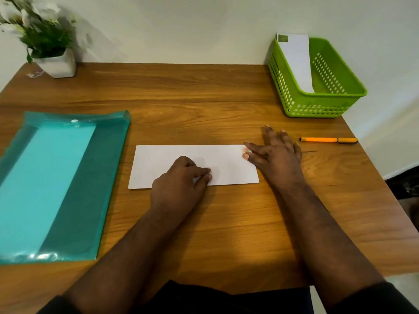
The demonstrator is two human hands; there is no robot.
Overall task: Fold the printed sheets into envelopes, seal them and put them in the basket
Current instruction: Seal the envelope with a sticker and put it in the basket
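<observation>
Hands (181, 177) (275, 150): two; envelopes (226, 164) (297, 55): two.

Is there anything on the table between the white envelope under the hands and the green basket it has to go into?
Nothing visible blocks that path. The envelope lies mid-table, the green basket at the far right corner, with bare wood between. The orange pen lies right of that line, beside the right hand. One envelope already leans inside the basket, leaving room.
</observation>
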